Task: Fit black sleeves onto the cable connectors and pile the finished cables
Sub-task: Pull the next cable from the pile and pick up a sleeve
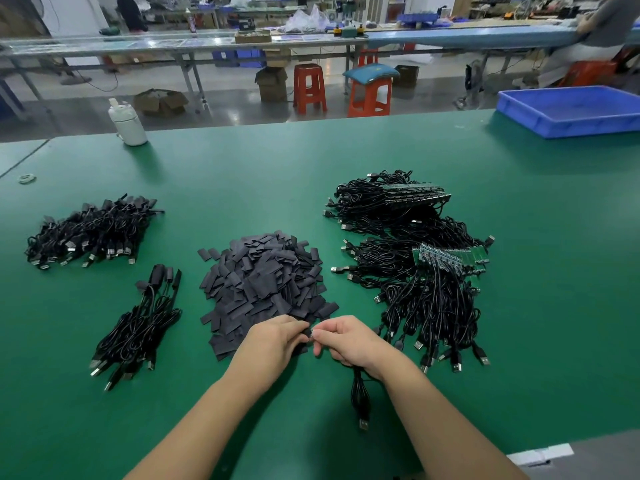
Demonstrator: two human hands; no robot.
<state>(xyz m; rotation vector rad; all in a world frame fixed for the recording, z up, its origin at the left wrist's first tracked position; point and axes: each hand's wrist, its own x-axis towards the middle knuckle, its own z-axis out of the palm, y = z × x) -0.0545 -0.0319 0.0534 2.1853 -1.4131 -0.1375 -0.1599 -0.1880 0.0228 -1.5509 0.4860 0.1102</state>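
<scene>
My left hand [277, 337] pinches a black sleeve [306, 333] at the near edge of the heap of loose black sleeves [263, 282]. My right hand [349, 341] grips the connector end of a black cable [360, 400], whose USB plug hangs down toward me. The two hands meet fingertip to fingertip, and the connector itself is mostly hidden by fingers. Sleeved cables lie in a small pile [138, 327] at the near left and a larger pile [93, 230] farther left. Unsleeved cables with green boards [426, 271] are heaped on the right.
A blue plastic tray [571, 112] stands at the far right of the green table [346, 157]. A white bottle [127, 123] is at the far left edge. A roll of tape [27, 178] lies at the left. Orange stools and benches stand beyond the table.
</scene>
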